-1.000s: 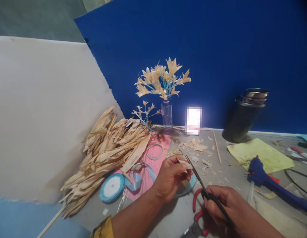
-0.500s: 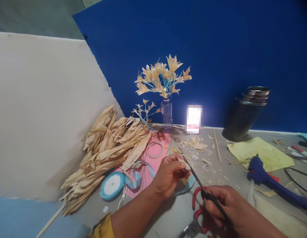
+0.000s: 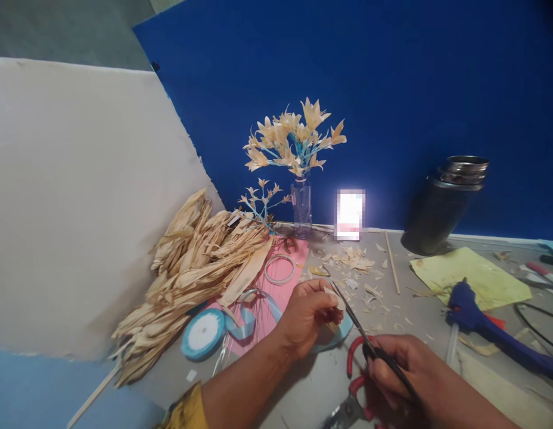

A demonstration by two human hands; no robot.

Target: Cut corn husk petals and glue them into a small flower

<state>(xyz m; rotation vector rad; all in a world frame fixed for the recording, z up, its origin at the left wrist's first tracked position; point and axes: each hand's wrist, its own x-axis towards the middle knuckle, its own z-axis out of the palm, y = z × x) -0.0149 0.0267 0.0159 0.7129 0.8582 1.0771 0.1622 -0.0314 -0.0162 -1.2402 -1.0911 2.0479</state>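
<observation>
My left hand (image 3: 305,314) is closed in a pinch on a small pale piece of corn husk (image 3: 334,296), held just above the grey table (image 3: 312,381). My right hand (image 3: 404,370) is wrapped round the black handles of thin scissors (image 3: 353,316), whose blades point up-left and meet the husk piece at my left fingertips. A second tool with red handles (image 3: 353,387) lies under my right hand. A pile of dried corn husks (image 3: 191,268) lies to the left.
A small vase of husk flowers (image 3: 298,155) stands at the back against a blue board, beside a lit phone (image 3: 350,214) and a dark steel flask (image 3: 441,205). A blue ribbon spool (image 3: 203,333), pink paper (image 3: 283,268), yellow paper (image 3: 473,277), husk scraps and a blue glue gun (image 3: 482,325) lie about.
The scissor blades have shifted slightly against the husk piece in my left fingers. Both hands stay in nearly the same place; the view has drifted a little.
</observation>
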